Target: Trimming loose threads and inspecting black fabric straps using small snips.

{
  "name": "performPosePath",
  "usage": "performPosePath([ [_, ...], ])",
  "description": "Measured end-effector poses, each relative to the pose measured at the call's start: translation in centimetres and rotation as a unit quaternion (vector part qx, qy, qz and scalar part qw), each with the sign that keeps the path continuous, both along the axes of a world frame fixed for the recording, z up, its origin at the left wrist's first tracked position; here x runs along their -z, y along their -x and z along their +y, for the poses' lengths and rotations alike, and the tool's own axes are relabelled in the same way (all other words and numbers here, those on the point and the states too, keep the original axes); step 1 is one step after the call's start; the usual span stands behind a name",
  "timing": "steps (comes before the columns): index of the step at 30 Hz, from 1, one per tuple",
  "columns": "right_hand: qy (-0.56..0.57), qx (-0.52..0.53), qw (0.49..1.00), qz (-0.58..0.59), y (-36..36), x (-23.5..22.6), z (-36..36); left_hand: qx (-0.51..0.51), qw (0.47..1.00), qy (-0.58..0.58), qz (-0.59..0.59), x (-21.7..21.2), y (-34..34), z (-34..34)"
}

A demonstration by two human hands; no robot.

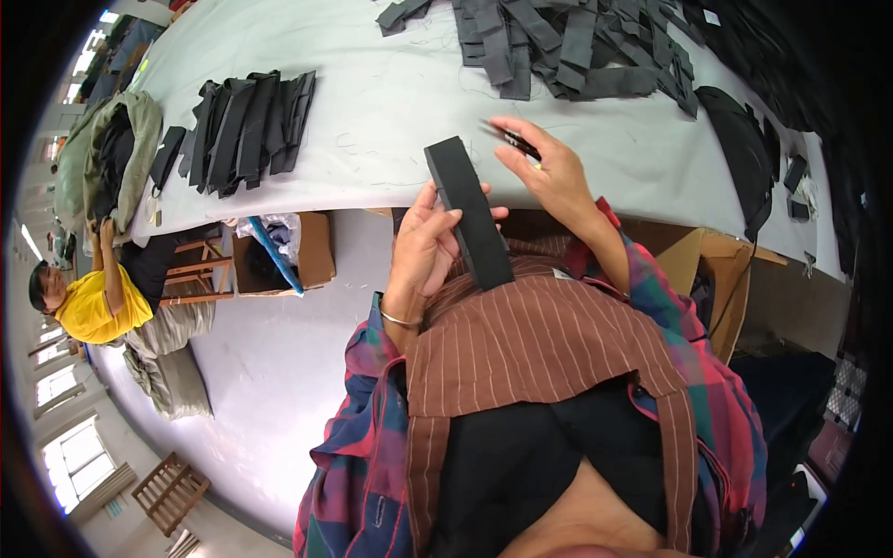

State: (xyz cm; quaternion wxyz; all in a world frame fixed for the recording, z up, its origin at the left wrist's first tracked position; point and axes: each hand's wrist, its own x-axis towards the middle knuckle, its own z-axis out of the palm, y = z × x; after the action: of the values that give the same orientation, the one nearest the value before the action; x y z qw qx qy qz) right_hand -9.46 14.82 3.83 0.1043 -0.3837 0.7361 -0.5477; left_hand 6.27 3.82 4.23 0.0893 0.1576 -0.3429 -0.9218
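Observation:
My left hand (423,244) grips a long black fabric strip (468,209) that stands tilted over the near edge of the grey table (391,102). A metal bangle sits on that wrist. My right hand (549,172) holds a small black snipping tool (510,139) just right of the strip's top end, above the table edge. A neat row of black strips (246,130) lies to the left on the table. A loose heap of dark grey strips (558,42) lies at the far side.
A cardboard box (279,251) with plastic and a blue tube stands under the table edge. Another person in a yellow top (88,302) sits at the left by a green cloth pile (112,153). A black bag (744,153) lies at right. An open carton (716,279) stands below it.

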Motion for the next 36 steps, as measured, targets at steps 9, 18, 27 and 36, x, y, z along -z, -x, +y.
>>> performPosePath([
  [9,-0.088,-0.006,0.959,0.269,-1.4,-1.2,1.3,-0.039,0.999,-0.006,0.002,-0.3,0.5,0.4],
  [18,-0.056,0.036,0.997,0.042,-0.7,0.0,1.0,-0.028,0.996,0.066,-0.046,-0.3,0.3,1.1],
  [27,0.009,-0.124,0.991,-0.059,0.0,-0.6,1.7,-0.047,0.998,0.001,-0.044,0.4,-0.1,0.5],
  [36,-0.025,-0.082,0.986,-0.143,1.7,-2.6,0.3,0.028,0.97,0.235,-0.047,-1.1,1.6,-1.5],
])
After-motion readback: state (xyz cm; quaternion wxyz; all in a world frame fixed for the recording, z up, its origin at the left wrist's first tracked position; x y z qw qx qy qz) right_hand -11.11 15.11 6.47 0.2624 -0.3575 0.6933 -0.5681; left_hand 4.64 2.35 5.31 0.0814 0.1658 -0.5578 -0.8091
